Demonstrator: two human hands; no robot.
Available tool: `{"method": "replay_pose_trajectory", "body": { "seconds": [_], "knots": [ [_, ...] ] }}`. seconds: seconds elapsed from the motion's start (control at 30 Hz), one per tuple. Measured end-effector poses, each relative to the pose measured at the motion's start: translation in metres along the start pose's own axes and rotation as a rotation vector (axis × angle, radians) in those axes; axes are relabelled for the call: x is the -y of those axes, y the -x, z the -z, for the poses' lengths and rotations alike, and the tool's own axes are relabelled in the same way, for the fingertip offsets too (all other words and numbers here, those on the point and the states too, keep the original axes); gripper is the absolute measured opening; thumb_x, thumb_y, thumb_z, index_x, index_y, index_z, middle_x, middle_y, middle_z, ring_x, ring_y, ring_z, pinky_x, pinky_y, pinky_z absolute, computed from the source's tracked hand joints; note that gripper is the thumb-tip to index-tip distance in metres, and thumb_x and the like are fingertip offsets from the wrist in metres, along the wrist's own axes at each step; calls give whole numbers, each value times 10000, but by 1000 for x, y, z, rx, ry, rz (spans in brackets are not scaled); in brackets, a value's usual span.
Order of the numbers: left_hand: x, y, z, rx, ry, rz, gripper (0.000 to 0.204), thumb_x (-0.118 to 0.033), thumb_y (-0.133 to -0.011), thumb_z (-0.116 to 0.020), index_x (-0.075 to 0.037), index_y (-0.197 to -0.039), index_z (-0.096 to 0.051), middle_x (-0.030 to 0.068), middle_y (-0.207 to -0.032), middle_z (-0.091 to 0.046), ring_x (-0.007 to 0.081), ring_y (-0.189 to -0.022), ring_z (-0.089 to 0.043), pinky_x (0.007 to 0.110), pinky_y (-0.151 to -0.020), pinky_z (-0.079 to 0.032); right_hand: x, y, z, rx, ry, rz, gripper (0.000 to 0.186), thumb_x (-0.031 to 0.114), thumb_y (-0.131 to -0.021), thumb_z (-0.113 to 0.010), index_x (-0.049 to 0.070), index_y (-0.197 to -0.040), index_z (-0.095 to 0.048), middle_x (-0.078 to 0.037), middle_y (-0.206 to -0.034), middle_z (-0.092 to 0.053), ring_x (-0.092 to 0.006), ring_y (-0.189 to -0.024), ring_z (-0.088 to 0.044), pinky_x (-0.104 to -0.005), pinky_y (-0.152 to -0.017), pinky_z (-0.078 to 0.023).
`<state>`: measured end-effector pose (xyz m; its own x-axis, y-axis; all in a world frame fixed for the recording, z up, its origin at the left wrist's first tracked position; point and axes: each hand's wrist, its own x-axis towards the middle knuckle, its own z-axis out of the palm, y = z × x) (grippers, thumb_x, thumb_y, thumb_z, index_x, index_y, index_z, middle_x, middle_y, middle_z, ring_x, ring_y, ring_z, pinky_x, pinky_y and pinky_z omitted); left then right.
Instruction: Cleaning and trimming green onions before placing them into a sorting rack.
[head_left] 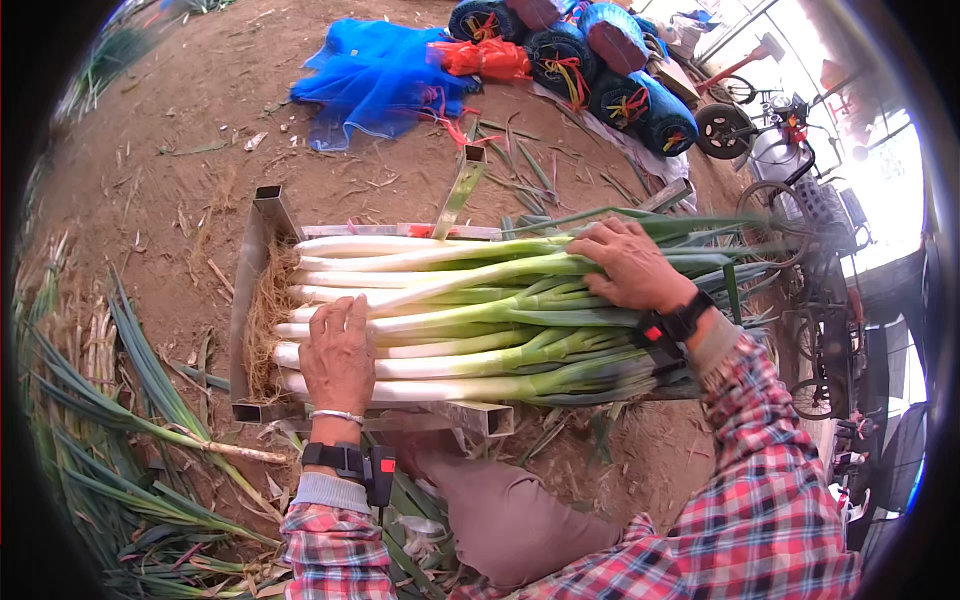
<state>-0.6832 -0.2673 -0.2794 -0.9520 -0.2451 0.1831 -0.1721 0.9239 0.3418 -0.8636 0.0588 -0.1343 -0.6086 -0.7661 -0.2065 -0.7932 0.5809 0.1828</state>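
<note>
Long green onions [430, 320] with white stems lie side by side in a metal frame [246, 310], their roots against its left end and their leaves pointing right. My left hand [338, 350] rests palm down on the white stems near the roots, fingers extended and slightly bent. My right hand [625, 265] has its fingers curled over the upper green stalks, gripping them toward the leafy end. Both wrists wear black straps with small devices. The undersides of both hands are hidden.
Loose green onions [130, 450] lie on the dirt ground [170, 200] at left. Beyond the frame are blue netting [370, 75], a red bundle [485, 60] and several blue and dark rolled bundles [660, 110]. Wheeled vehicles [725, 130] stand at right. My leg [510, 510] is below the frame.
</note>
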Motion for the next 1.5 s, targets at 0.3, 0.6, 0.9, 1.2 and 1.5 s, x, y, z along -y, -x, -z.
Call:
{"method": "replay_pose_trajectory", "body": {
  "seconds": [0.3, 0.6, 0.9, 1.2, 1.5],
  "knots": [
    [6, 6, -3, 11, 40, 73, 424, -221, -848, -638, -200, -1267, -577, -1, -1272, -551, 215, -1236, -459, 452, -947, -390, 23, 23, -11, 1, -248, -60, 498, 453, -814, -681, 181, -1226, -614, -95, -982, -550, -291, -996, -522, -423, -869, -386],
    [12, 13, -8, -45, -26, 2, 418, -252, -855, -657, -208, -1262, -571, 0, -1278, -544, 211, -1293, -432, 473, -1138, -205, 4, 27, 0, 17, -98, -74, 458, 520, -948, -472, 113, -898, -675, -73, -858, -592, -252, -954, -568, -487, -1061, -273],
    [11, 10, -24, -60, -89, -11, 366, -314, -887, -604, -210, -1238, -597, 1, -1285, -549, 207, -1297, -433, 485, -1133, -208, -24, 53, 1, 58, 63, -302, 385, 465, -892, -575, 100, -830, -682, -89, -873, -578, -280, -943, -552, -440, -945, -352],
    [10, 7, -27, -121, 7, 38, 247, -170, -781, -622, -130, -1011, -703, 103, -1131, -629, 282, -1157, -552, 512, -1022, -382, -38, 60, -44, -167, 156, 52, 104, 159, -841, -598, 60, -872, -609, -132, -847, -567, -324, -825, -567, -446, -662, -443],
    [9, 23, -47, -174, 6, 139, 332, -225, -916, -479, -143, -1200, -629, 92, -1350, -552, 265, -1304, -467, 470, -1132, -259, -114, 77, -97, -27, -752, -451, 301, 184, -1013, -482, -30, -1213, -551, -77, -1098, -601, -164, -1032, -554, -303, -943, -413]
  ]
}}
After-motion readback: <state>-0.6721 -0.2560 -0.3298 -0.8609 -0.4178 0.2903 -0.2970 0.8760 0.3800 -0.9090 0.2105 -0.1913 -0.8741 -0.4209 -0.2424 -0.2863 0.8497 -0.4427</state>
